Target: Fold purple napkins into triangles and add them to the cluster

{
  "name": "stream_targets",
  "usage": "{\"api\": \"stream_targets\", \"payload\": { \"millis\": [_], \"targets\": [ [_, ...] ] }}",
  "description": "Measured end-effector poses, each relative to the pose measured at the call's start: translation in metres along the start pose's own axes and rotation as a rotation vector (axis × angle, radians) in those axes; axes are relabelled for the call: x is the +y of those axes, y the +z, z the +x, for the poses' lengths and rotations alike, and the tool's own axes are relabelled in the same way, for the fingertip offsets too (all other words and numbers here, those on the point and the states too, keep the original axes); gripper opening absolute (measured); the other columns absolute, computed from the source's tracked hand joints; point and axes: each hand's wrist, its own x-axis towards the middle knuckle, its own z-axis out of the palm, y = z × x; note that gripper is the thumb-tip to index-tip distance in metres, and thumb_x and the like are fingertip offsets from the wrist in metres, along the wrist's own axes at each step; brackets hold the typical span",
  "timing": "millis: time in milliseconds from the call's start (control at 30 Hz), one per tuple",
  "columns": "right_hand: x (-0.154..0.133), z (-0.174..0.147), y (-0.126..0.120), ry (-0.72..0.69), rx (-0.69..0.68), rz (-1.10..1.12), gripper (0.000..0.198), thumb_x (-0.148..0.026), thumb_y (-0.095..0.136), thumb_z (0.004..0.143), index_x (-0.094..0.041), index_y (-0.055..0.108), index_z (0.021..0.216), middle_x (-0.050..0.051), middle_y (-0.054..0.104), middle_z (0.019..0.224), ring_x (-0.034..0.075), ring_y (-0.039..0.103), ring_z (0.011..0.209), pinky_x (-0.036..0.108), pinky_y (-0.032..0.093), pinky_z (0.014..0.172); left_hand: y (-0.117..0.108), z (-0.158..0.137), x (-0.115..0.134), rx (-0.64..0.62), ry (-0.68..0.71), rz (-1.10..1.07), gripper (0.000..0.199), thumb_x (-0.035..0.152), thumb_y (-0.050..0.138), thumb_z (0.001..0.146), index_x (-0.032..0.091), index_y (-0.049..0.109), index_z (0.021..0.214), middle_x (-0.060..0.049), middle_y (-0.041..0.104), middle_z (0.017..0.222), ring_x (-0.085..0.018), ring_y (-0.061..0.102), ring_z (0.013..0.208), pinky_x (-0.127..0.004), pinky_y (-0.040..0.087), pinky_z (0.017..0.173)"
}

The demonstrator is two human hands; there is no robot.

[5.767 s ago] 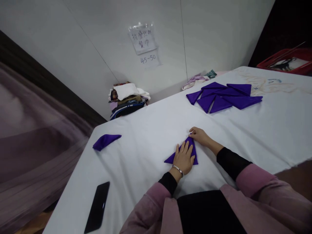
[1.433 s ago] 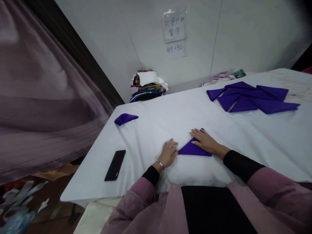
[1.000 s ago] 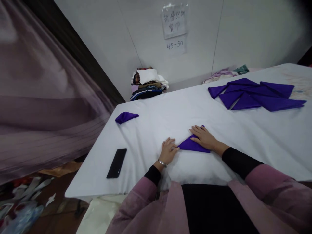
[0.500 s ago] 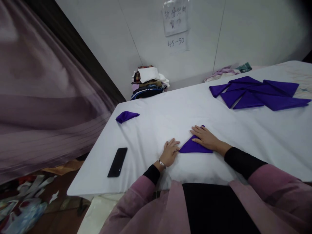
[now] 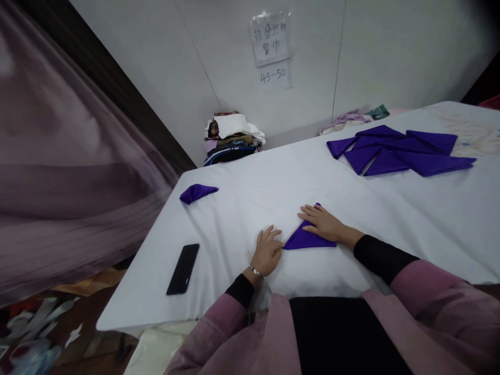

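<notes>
A purple cloth napkin [image 5: 307,240], folded into a triangle, lies flat on the white-covered table in front of me. My right hand [image 5: 322,223] rests flat across its upper right part, fingers stretched out, hiding much of that side. At the napkin's left corner, my left hand [image 5: 267,251] has its thumb and index finger closed on the tip while the other fingers are raised and spread. A small purple bit of the napkin shows just beyond my right fingers. Farther left sits another folded purple napkin [image 5: 198,192], shaped into a narrow, pointed form.
A black phone [image 5: 183,269] lies on the white tablecloth [image 5: 234,192] at the left. Several folded purple napkins [image 5: 394,151] overlap at the back right. Beyond the far edge are a stack of folded cloths [image 5: 233,138] and a wall sign [image 5: 270,39]. A mauve curtain [image 5: 78,182] hangs left.
The view has shifted slightly, moving the table's contents left in the picture. My left hand's outer fingers have lifted and spread more; my right hand remains flat on the napkin.
</notes>
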Motion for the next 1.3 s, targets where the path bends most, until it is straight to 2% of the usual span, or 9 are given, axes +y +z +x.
{"api": "stream_targets", "payload": {
  "millis": [167, 300, 433, 533, 733, 967, 1100, 1200, 1300],
  "targets": [
    [0.001, 0.000, 0.001, -0.021, 0.015, 0.005, 0.063, -0.059, 0.027, 0.091, -0.019, 0.040, 0.138, 0.014, 0.035, 0.144, 0.028, 0.029, 0.134, 0.050, 0.023, 0.107, 0.001, 0.001, -0.006, 0.000, -0.107, -0.028, 0.029, 0.006, 0.052, 0.070, 0.025, 0.068, 0.084, 0.000, 0.052, 0.131, -0.024, 0.027, 0.135, -0.052, 0.015, 0.111],
    [0.002, 0.000, 0.003, -0.035, 0.022, -0.005, 0.063, -0.058, 0.027, 0.091, -0.019, 0.041, 0.137, 0.014, 0.036, 0.144, 0.028, 0.029, 0.134, 0.050, 0.023, 0.107, 0.001, 0.013, 0.008, 0.121, -0.144, 0.017, 0.037, 0.003, 0.046, 0.074, 0.025, 0.067, 0.095, -0.001, 0.051, 0.132, -0.021, 0.028, 0.134, -0.050, 0.017, 0.111],
    [0.002, -0.001, 0.004, -0.048, 0.031, -0.018, 0.062, -0.057, 0.027, 0.091, -0.018, 0.040, 0.138, 0.015, 0.036, 0.144, 0.028, 0.029, 0.134, 0.051, 0.023, 0.106, 0.013, 0.032, 0.035, 0.121, -0.022, 0.045, 0.038, 0.026, 0.045, 0.088, 0.024, 0.049, 0.126, -0.005, 0.041, 0.141, -0.020, 0.026, 0.136, -0.047, 0.020, 0.112],
    [0.001, 0.000, 0.003, -0.041, 0.029, -0.018, 0.063, -0.058, 0.028, 0.091, -0.018, 0.040, 0.138, 0.015, 0.035, 0.144, 0.029, 0.029, 0.134, 0.051, 0.023, 0.106, 0.029, 0.040, 0.048, 0.014, 0.034, 0.126, 0.063, 0.048, 0.043, 0.088, 0.016, 0.029, 0.140, -0.013, 0.027, 0.149, -0.026, 0.018, 0.138, -0.051, 0.018, 0.111],
    [0.001, 0.001, 0.001, -0.036, 0.011, 0.009, 0.064, -0.058, 0.027, 0.091, -0.018, 0.038, 0.139, 0.014, 0.035, 0.145, 0.028, 0.027, 0.135, 0.049, 0.021, 0.108, 0.046, 0.038, 0.047, -0.036, -0.011, 0.248, 0.081, 0.064, 0.033, 0.085, 0.008, 0.023, 0.141, -0.018, 0.024, 0.149, -0.030, 0.014, 0.139, -0.052, 0.016, 0.112],
    [0.002, 0.001, 0.006, -0.046, 0.037, 0.034, 0.062, -0.058, 0.030, 0.090, -0.020, 0.038, 0.139, 0.013, 0.034, 0.145, 0.029, 0.027, 0.135, 0.051, 0.020, 0.107, 0.031, 0.045, 0.055, -0.123, -0.094, 0.225, 0.083, 0.069, 0.026, 0.083, 0.010, 0.026, 0.141, -0.017, 0.026, 0.148, -0.032, 0.016, 0.138, -0.056, 0.016, 0.110],
    [0.001, 0.001, 0.005, -0.057, 0.020, 0.019, 0.059, -0.054, 0.033, 0.091, -0.018, 0.040, 0.138, 0.014, 0.035, 0.145, 0.028, 0.025, 0.135, 0.050, 0.020, 0.107, 0.027, 0.058, 0.065, -0.039, -0.078, 0.249, 0.087, 0.071, 0.030, 0.081, 0.011, 0.021, 0.143, -0.015, 0.022, 0.150, -0.032, 0.012, 0.139, -0.056, 0.010, 0.111],
    [-0.001, 0.002, 0.003, -0.060, 0.008, 0.010, 0.055, -0.047, 0.033, 0.092, -0.016, 0.040, 0.137, 0.015, 0.035, 0.144, 0.028, 0.024, 0.136, 0.049, 0.019, 0.108, 0.038, 0.063, 0.068, -0.008, -0.018, 0.246, 0.089, 0.070, 0.032, 0.081, 0.009, 0.017, 0.144, -0.015, 0.019, 0.151, -0.029, 0.010, 0.140, -0.052, 0.012, 0.113],
    [-0.002, 0.001, 0.001, -0.036, -0.009, 0.040, 0.053, -0.040, 0.031, 0.093, -0.015, 0.036, 0.140, 0.013, 0.034, 0.146, 0.026, 0.024, 0.136, 0.048, 0.019, 0.109, 0.052, 0.062, 0.065, -0.013, -0.046, 0.243, 0.092, 0.069, 0.035, 0.081, 0.005, 0.014, 0.143, -0.018, 0.018, 0.150, -0.030, 0.011, 0.139, -0.051, 0.017, 0.112]
  ]
}}
